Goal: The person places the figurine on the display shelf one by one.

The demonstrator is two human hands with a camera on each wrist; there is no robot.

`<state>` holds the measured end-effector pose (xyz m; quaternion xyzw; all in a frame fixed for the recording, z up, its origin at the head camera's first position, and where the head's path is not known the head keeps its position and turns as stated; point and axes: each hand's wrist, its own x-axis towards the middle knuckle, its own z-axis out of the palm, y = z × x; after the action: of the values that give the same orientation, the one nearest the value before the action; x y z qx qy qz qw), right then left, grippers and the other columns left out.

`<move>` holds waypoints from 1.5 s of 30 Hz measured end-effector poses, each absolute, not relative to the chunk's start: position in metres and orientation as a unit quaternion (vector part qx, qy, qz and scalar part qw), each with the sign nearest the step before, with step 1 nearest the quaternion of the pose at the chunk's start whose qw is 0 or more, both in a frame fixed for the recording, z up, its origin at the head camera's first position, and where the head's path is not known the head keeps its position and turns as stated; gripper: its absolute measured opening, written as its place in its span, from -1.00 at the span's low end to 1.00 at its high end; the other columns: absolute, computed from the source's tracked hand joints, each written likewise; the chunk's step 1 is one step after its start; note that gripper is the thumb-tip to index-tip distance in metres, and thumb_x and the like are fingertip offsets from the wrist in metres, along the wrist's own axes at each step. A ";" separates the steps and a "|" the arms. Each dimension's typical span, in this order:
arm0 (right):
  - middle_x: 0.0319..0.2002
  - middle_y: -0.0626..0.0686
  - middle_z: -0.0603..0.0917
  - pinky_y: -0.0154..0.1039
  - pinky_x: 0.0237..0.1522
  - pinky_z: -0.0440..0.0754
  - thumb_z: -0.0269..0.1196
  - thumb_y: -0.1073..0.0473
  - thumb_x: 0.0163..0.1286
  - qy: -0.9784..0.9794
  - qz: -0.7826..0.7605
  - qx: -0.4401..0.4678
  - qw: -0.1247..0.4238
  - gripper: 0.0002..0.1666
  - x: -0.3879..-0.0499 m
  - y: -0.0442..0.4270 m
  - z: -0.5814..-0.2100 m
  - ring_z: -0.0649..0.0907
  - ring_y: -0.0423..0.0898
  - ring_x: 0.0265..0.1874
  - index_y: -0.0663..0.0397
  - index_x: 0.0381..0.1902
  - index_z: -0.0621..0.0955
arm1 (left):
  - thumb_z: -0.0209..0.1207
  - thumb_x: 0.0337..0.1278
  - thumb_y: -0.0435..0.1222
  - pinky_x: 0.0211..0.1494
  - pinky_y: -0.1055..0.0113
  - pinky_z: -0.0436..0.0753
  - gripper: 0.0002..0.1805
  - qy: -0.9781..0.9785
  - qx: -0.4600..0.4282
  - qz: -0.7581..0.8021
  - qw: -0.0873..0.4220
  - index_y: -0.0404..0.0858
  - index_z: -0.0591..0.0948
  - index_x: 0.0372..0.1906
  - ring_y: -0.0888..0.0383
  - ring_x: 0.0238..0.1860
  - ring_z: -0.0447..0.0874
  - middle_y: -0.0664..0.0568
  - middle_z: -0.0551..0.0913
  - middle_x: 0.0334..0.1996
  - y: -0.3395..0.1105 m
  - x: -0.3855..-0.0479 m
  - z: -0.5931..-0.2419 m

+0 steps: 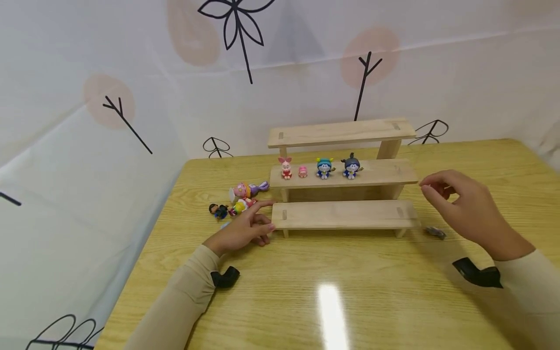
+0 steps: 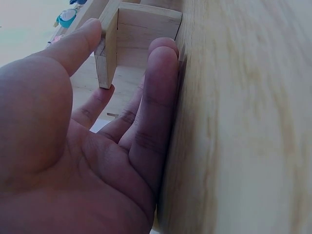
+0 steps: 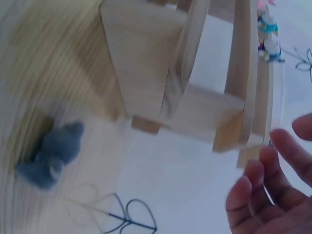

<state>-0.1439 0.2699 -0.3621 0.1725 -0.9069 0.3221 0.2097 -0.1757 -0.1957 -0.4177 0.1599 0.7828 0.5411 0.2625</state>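
Observation:
A three-tier wooden shelf (image 1: 343, 215) stands on the table. On its middle tier sit a pink figure (image 1: 286, 169), a tiny pink one (image 1: 303, 171), a teal-capped figure (image 1: 324, 168) and a dark-capped figure (image 1: 351, 166). My left hand (image 1: 242, 229) touches the left end of the lowest tier, thumb and a finger at the board's edge (image 2: 106, 63). My right hand (image 1: 465, 209), fingers loosely bent and holding nothing, hovers just off the shelf's right end. Below it a small grey figure (image 1: 435, 233) lies on the table, blurred in the right wrist view (image 3: 56, 153).
Left of the shelf lie a pink and purple figure (image 1: 245, 191), a yellow and red one (image 1: 240, 207) and a dark-haired one (image 1: 218, 211). A bluish thing is partly hidden by my left hand. A patterned cloth (image 1: 306, 87) hangs behind the table (image 1: 280, 291).

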 end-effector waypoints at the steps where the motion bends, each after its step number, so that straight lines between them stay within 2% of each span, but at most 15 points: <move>1: -0.31 -0.46 0.51 -0.60 -0.38 0.38 0.25 0.28 0.43 -0.913 0.319 0.169 0.192 -0.86 -0.146 0.274 -0.362 0.45 -0.59 -0.34 0.11 -0.09 0.67 | 0.14 0.45 -0.11 -0.12 0.12 0.76 -0.25 0.782 0.159 0.542 0.263 0.10 0.07 0.58 0.01 -0.26 0.75 -0.21 0.59 0.07 -0.196 -0.176 -0.418; 5: -0.33 -0.33 0.60 -0.52 -0.42 0.45 0.24 0.21 0.47 -0.933 0.299 0.168 0.109 -0.89 -0.154 0.292 -0.366 0.51 -0.52 -0.38 -0.01 -0.11 0.67 | 0.13 0.46 -0.12 -0.12 0.13 0.76 -0.26 0.782 0.158 0.542 0.263 0.11 0.07 0.58 0.01 -0.26 0.75 -0.21 0.59 0.07 -0.196 -0.175 -0.418; 10: -0.31 -0.12 0.67 -0.43 -0.37 0.52 0.22 0.19 0.49 -0.945 0.271 0.182 0.020 -0.90 -0.162 0.307 -0.376 0.55 -0.43 -0.37 -0.01 -0.13 0.67 | 0.13 0.46 -0.13 -0.13 0.13 0.76 -0.26 0.780 0.160 0.544 0.263 0.11 0.07 0.58 0.02 -0.27 0.75 -0.21 0.59 0.06 -0.197 -0.176 -0.418; 15: -0.32 -0.16 0.69 -0.37 -0.39 0.55 0.24 0.23 0.47 -0.945 0.258 0.198 -0.040 -0.87 -0.165 0.322 -0.385 0.58 -0.40 -0.38 -0.04 -0.09 0.68 | 0.12 0.47 -0.14 -0.14 0.14 0.76 -0.27 0.780 0.164 0.544 0.261 0.10 0.07 0.58 0.03 -0.28 0.75 -0.23 0.60 0.06 -0.196 -0.176 -0.418; 22: -0.21 -0.18 0.70 -0.36 -0.36 0.59 0.24 0.25 0.46 -0.930 0.269 0.220 -0.117 -0.81 -0.167 0.340 -0.392 0.61 -0.41 -0.32 -0.04 -0.02 0.68 | 0.13 0.46 -0.13 -0.14 0.14 0.76 -0.29 0.777 0.164 0.548 0.262 0.14 0.09 0.57 0.02 -0.27 0.75 -0.24 0.60 0.04 -0.196 -0.176 -0.419; 27: -0.25 -0.20 0.67 -0.37 -0.37 0.58 0.24 0.29 0.45 -0.915 0.289 0.242 -0.146 -0.80 -0.168 0.346 -0.396 0.60 -0.39 -0.33 0.01 -0.02 0.68 | 0.13 0.46 -0.11 -0.14 0.13 0.76 -0.28 0.776 0.164 0.548 0.264 0.14 0.09 0.57 0.01 -0.26 0.75 -0.24 0.60 0.05 -0.197 -0.176 -0.419; 34: -0.33 -0.18 0.62 -0.37 -0.40 0.57 0.28 0.29 0.41 -0.901 0.305 0.267 -0.152 -0.79 -0.169 0.345 -0.399 0.59 -0.34 -0.36 0.04 -0.03 0.67 | 0.12 0.47 -0.12 -0.13 0.14 0.76 -0.27 0.777 0.169 0.546 0.262 0.08 0.07 0.59 0.02 -0.25 0.75 -0.26 0.59 0.06 -0.197 -0.177 -0.419; 45: -0.38 -0.16 0.61 -0.38 -0.42 0.53 0.33 0.25 0.38 -0.920 0.272 0.232 -0.162 -0.81 -0.167 0.331 -0.398 0.52 -0.39 -0.44 0.11 -0.06 0.69 | 0.13 0.46 -0.12 -0.14 0.15 0.76 -0.26 0.774 0.163 0.551 0.267 0.09 0.07 0.58 0.03 -0.24 0.73 -0.24 0.58 0.04 -0.196 -0.175 -0.417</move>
<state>-0.1674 0.3314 -0.3980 0.2321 -0.9198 0.2719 -0.1615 -0.1754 -0.1956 -0.4170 0.1625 0.7739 0.5510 0.2666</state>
